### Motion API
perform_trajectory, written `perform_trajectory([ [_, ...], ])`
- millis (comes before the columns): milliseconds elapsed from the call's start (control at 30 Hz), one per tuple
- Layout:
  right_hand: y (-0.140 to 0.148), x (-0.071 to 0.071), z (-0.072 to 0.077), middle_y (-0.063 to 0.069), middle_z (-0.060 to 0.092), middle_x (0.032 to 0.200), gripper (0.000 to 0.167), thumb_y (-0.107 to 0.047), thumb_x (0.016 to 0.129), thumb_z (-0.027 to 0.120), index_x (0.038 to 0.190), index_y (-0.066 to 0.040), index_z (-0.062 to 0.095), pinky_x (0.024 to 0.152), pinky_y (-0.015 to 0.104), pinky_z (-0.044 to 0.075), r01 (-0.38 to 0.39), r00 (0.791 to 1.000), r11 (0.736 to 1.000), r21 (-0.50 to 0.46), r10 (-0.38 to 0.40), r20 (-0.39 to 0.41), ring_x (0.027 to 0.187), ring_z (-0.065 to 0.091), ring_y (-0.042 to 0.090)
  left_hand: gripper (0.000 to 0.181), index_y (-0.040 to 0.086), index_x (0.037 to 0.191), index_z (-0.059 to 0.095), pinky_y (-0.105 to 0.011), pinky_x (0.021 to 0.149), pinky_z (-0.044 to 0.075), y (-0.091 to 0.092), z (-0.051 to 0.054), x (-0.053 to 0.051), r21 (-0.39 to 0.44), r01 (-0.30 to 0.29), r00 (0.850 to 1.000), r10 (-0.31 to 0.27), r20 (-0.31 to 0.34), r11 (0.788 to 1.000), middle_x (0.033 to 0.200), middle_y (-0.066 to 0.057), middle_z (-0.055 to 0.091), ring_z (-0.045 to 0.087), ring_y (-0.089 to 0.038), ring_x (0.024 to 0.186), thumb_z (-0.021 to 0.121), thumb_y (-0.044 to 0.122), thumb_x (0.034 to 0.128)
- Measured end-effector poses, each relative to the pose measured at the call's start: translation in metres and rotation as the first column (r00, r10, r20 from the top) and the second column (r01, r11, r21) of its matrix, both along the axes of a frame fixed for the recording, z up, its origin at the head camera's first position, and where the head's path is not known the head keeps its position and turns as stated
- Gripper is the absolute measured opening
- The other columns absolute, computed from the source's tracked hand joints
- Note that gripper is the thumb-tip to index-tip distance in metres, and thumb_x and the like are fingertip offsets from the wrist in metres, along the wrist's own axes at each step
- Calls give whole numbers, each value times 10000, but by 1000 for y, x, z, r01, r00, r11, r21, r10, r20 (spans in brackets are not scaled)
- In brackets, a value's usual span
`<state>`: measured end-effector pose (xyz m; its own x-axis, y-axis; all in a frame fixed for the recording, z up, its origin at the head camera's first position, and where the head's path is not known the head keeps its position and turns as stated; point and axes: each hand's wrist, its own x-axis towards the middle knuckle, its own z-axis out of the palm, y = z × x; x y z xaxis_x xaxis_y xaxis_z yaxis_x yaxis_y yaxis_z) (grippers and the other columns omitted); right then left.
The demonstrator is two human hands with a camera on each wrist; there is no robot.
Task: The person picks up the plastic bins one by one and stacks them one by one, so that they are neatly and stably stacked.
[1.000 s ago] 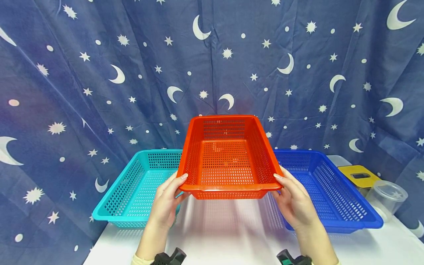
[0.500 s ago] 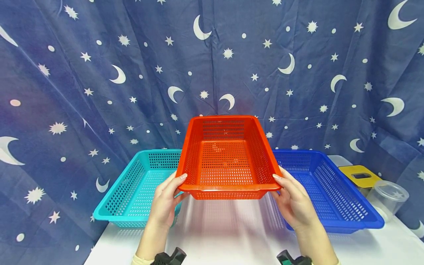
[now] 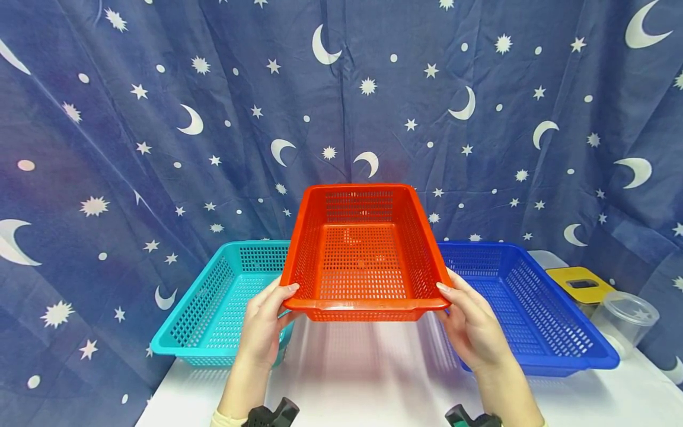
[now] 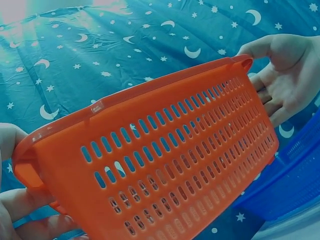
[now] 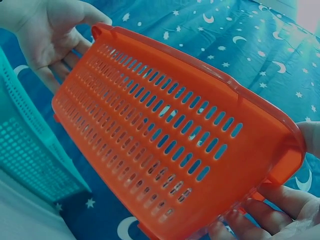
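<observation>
The left hand point(image 3: 262, 323) grips the red basket point(image 3: 361, 261) at its seven o'clock corner and the right hand point(image 3: 471, 323) at five, thumbs on top, fingers bent beneath. Even lift should keep it steady, raised between the teal basket point(image 3: 232, 308) at eight and blue basket point(image 3: 504, 308) at four.

Left grip point(image 5: 52, 39) and right grip point(image 5: 274, 218) hold a slotted orange-red basket point(image 5: 170, 131).
</observation>
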<state>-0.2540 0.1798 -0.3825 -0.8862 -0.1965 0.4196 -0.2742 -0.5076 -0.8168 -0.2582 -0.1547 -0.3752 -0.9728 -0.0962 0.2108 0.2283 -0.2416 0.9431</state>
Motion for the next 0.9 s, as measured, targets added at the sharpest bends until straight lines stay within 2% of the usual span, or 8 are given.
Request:
perform_trajectory([
  [200,-1,0,1,200,417,1514,466,-68,1093,396,1535,73,344,1091,354,413,7,1000,1000,12,-7,2,1336,457,306,401,41,1357,660,-413,860,563,-1,1,1,7,-11,1000,11,5,1000,1287,-242,628,645,-388,1055,629,187,984],
  [333,-3,0,1,223,382,1532,484,-68,1091,412,1541,86,322,1102,348,407,17,1000,1000,20,-17,18,1342,454,311,404,39,1362,655,-417,868,558,-2,2,2,12,-18,1000,18,10,1000,1271,-244,633,639,-379,1059,625,195,991],
  [633,-6,1,2,219,438,1498,462,-45,1082,430,1516,99,370,1083,329,424,32,999,999,33,-33,13,1303,498,300,398,47,1355,659,-395,857,565,-4,4,3,19,-30,999,29,16,999,1273,-220,630,636,-360,1060,622,200,990],
  [900,-6,3,4,216,453,1481,468,-68,1087,438,1516,106,365,1069,335,435,62,998,997,44,-63,26,1282,508,304,391,33,1342,665,-445,900,540,-3,5,4,31,-21,1000,21,13,999,1284,-211,630,611,-410,1113,622,190,987],
])
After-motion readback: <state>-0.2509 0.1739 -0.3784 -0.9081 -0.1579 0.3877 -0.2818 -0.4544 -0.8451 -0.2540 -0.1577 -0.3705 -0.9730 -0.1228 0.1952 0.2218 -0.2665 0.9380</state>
